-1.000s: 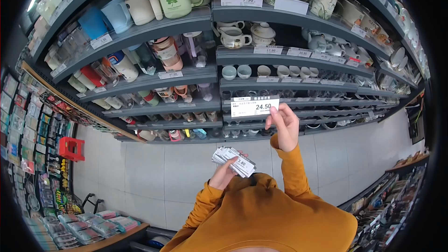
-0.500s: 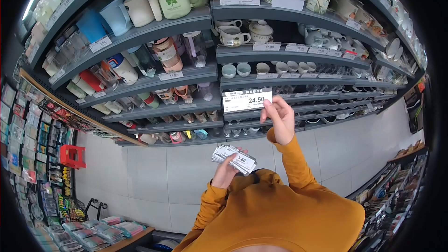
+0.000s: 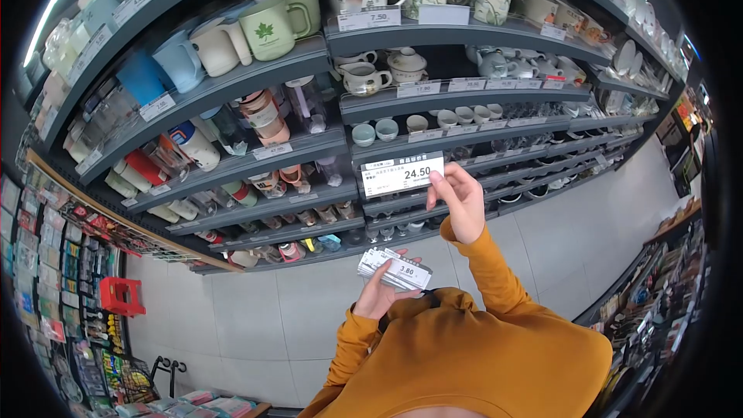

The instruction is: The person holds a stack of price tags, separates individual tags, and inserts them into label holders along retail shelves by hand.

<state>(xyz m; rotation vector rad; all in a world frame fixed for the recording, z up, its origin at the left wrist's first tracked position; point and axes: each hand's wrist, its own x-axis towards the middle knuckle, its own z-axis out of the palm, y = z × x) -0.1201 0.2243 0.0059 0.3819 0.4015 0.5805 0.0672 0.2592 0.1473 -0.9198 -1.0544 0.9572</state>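
Between the thumb and fingers of my right hand (image 3: 462,201) is a white price tag (image 3: 398,178) printed 24.50, held up in front of the shelves. Lower down, my left hand (image 3: 377,294) grips a fanned stack of price tags (image 3: 395,269); the top one reads 3.80. Behind the raised tag, small cups (image 3: 385,130) stand in a row on a shelf. A cream pitcher (image 3: 364,77) and a lidded pot (image 3: 407,66) sit one shelf above. Neither hand touches the shelves.
Grey shelves curve ahead, carrying a green maple-leaf mug (image 3: 267,29), a blue pitcher (image 3: 178,60), teapots (image 3: 493,63) and bottles. A red stool (image 3: 122,296) stands on the tiled floor at left. Racks of packaged goods line the left side, and another full shelf (image 3: 658,302) is at right.
The view has tilted and turned slightly, so the shelves appear lower and further left. Both hands keep their hold on the tags, with the right-hand tag still raised.
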